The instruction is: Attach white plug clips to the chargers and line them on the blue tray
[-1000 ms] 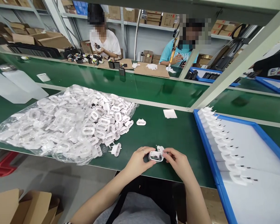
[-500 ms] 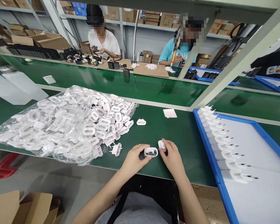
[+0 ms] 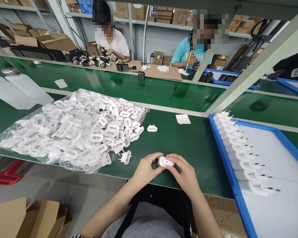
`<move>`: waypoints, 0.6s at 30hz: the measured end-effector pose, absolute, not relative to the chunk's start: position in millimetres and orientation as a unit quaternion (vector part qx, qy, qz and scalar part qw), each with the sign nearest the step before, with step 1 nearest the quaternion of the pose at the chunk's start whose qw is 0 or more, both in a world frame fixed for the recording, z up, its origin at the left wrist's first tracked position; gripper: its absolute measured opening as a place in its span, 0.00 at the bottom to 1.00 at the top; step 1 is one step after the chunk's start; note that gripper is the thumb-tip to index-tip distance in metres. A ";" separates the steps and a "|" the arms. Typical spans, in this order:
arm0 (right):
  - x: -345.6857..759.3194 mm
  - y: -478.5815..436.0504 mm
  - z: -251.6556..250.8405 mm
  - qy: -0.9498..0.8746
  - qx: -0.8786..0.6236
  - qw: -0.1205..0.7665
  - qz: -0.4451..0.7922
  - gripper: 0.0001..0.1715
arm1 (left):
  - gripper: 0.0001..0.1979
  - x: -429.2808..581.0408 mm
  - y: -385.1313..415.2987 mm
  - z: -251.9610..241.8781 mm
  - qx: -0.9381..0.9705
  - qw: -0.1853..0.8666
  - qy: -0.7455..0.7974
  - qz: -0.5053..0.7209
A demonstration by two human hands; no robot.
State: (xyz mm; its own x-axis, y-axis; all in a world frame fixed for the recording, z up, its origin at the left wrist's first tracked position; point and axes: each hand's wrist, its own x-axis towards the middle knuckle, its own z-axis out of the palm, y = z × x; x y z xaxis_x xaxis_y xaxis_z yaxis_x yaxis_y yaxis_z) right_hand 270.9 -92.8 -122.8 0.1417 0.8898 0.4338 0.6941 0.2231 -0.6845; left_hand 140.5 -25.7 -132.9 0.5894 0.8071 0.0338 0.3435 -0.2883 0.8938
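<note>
Near the bench's front edge, my left hand [image 3: 149,168] is closed around a white charger housing, mostly hidden by fingers and by the part over its open end. My right hand [image 3: 182,168] pinches a white plug cover [image 3: 166,162], held against that end; whether it is seated I cannot tell. To the left, a clear plastic bag [image 3: 72,125] spills many white plug covers. One loose plug cover [image 3: 152,128] lies beyond my hands, and another plug cover [image 3: 125,157] lies on its side left of my left hand.
On the right, a blue-rimmed tray [image 3: 220,152] holds a row of white chargers [image 3: 243,158] with pins pointing right. A folded white paper [image 3: 183,119] lies near the ledge. White plastic bottles [image 3: 27,89] stand far left. Two people work across the bench beneath a slanted metal post [image 3: 253,62].
My right hand has moved left and brought the plug cover onto the open end of the charger housing. The housing's inside, visible before, is now covered. The whole view has shifted slightly.
</note>
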 end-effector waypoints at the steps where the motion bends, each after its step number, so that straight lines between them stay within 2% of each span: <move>1: 270.7 -91.7 -124.2 -0.647 -0.613 0.440 0.109 0.07 | 0.15 140.4 -25.8 -133.3 0.763 0.461 0.376 0.253; 14: 270.7 -89.9 -123.5 -0.646 -0.629 0.421 0.098 0.09 | 0.14 139.9 -25.0 -132.2 0.772 0.454 0.369 0.248; 18: 273.9 -90.8 -123.4 -0.645 -0.639 0.405 0.108 0.09 | 0.18 138.5 -26.2 -132.8 0.787 0.431 0.361 0.255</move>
